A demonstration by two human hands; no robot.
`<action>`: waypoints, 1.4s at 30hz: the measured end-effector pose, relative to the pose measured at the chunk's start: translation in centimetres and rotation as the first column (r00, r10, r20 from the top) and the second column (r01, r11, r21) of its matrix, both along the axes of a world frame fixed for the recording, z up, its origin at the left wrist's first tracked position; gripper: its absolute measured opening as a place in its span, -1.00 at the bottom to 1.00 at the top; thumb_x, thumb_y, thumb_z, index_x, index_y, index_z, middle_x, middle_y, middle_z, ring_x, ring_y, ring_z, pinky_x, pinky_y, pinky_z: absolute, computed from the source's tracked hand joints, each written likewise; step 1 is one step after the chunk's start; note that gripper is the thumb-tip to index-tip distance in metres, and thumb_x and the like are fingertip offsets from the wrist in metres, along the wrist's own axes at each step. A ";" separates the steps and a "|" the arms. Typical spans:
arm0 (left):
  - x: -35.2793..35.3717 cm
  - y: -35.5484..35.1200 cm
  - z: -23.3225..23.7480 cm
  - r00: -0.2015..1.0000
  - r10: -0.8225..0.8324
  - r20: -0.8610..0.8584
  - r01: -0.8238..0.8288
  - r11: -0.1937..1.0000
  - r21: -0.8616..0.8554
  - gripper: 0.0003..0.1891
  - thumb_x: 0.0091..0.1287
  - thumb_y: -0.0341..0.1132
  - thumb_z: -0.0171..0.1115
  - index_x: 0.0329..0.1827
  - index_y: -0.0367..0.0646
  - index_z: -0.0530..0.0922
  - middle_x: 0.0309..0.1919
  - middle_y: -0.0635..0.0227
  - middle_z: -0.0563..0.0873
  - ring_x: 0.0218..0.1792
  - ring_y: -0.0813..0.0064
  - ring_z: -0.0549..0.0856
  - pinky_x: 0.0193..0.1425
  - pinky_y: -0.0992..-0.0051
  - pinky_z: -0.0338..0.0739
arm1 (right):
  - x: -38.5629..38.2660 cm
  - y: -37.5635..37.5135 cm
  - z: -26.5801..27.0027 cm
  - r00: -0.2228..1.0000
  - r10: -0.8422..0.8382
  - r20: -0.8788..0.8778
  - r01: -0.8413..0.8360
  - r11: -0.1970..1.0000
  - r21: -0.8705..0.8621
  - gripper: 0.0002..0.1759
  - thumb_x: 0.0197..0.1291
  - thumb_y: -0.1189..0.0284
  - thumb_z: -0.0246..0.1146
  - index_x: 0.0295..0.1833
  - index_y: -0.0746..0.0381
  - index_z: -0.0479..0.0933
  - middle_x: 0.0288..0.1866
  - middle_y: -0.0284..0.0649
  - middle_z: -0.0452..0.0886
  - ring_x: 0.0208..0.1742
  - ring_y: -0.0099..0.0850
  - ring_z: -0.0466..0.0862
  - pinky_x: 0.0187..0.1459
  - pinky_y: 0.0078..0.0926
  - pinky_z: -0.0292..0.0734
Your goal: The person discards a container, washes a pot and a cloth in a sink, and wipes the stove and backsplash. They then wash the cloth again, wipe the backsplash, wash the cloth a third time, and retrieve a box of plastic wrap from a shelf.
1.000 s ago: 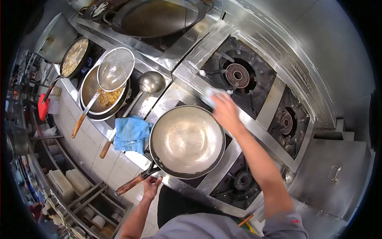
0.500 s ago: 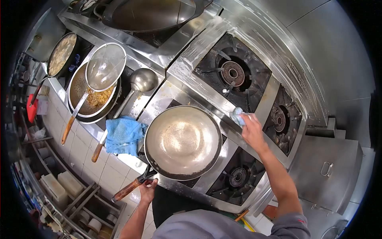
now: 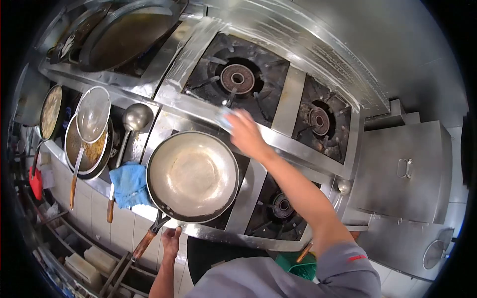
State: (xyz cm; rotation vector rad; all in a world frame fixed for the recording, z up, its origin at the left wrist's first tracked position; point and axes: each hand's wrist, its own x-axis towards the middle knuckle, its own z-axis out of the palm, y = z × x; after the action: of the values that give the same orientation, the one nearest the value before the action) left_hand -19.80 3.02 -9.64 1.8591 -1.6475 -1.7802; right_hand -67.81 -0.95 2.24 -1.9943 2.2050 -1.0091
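A crumpled pale blue cloth [image 3: 224, 119] is held in my right hand [image 3: 244, 133] against the metal ledge of the stove, behind the wide pan; hand and cloth are slightly blurred. My left hand [image 3: 170, 241] is low at the stove's front edge, beside the wooden pan handle [image 3: 144, 244]; its fingers are partly hidden, and their hold is unclear. The wide light-coloured pan [image 3: 193, 176] rests over the front burner and holds no food. Left of it, a folded blue towel [image 3: 130, 185] lies on the metal surface.
A ladle [image 3: 137, 117], a strainer [image 3: 93, 114] over a pot of browned food, and another pan [image 3: 51, 112] stand left. A large wok [image 3: 130, 37] is at the back left. Burners [image 3: 237, 79] lie behind and right; a metal cabinet [image 3: 397, 174] stands far right.
The camera view has shifted right. My right hand has moved left along the ledge with the pale blue cloth, now behind the pan. My left hand remains near the pan handle.
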 end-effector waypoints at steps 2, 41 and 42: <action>-0.1 0.0 -0.2 0.999 0.042 -0.002 -0.042 0.999 -0.002 -0.60 0.24 -0.11 0.39 -0.30 -0.37 0.60 -0.47 0.32 0.67 -0.39 0.59 0.57 -0.23 0.49 0.46 | -1.2 8.3 0.3 0.971 -0.208 -0.119 0.218 0.973 0.077 -0.49 -0.09 0.71 0.13 0.09 0.35 0.45 0.01 0.04 0.51 0.05 0.01 0.49 0.11 -0.15 0.44; 2.8 1.4 -3.6 0.955 0.282 -0.095 -0.260 0.946 0.195 -0.78 0.17 -0.49 0.39 -0.18 -0.33 0.55 -0.31 0.37 0.68 -0.25 0.56 0.61 -0.07 0.54 0.47 | -38.6 9.0 1.0 0.699 -0.566 -0.437 0.657 0.750 0.078 -0.72 -0.07 0.51 0.32 -0.16 0.33 0.64 -0.24 0.11 0.65 -0.16 0.05 0.64 -0.07 -0.15 0.54; 2.6 1.3 -3.6 0.929 0.329 -0.166 -0.289 0.930 0.228 -0.75 0.16 -0.47 0.42 -0.17 -0.34 0.55 -0.31 0.37 0.68 -0.25 0.56 0.61 -0.06 0.55 0.47 | -39.7 11.9 0.7 0.675 -0.580 -0.455 0.670 0.740 0.051 -0.74 -0.03 0.49 0.31 -0.17 0.33 0.64 -0.27 0.12 0.65 -0.21 0.06 0.65 -0.11 -0.15 0.54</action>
State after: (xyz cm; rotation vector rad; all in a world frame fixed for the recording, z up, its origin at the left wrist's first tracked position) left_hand -17.23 4.32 -13.28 1.8166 -1.0690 -1.9715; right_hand -107.53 10.96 2.96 -1.4460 3.1971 -0.3007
